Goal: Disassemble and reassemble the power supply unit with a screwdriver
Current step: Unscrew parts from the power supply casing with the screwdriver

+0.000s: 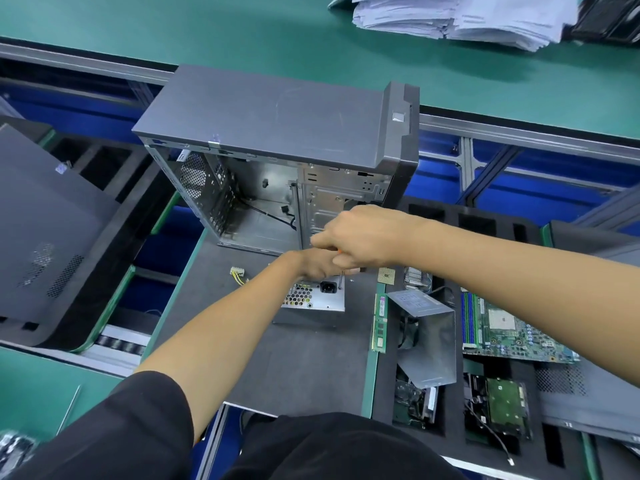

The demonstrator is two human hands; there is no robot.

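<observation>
We have the power supply unit (313, 297) lying on the dark foam mat (242, 341), in front of the open computer case (270, 161), its rear face with the honeycomb grille and black socket turned up toward the camera. Both hands meet right above its far edge. Right hand (360, 237) is fisted around the screwdriver (341, 275); a bit of orange handle shows at the knuckles, and the thin shaft drops nearly vertical to a spot beside the socket, near the unit's right edge. Left hand (318, 266) sits under and just left of the right, fingers curled, mostly hidden; we cannot tell whether it steadies the shaft or holds the unit's top edge.

Key relation: the unit lies directly below the hands, its long axis left to right, tool axis square to the face. The right hand drives, and the left is nearer the housing. Judging from this, we are on a screw at the right side, loosening or tightening unclear.

RAM stick (379, 323), motherboard (509, 327) and metal bracket (427, 337) lie well to the right.
</observation>
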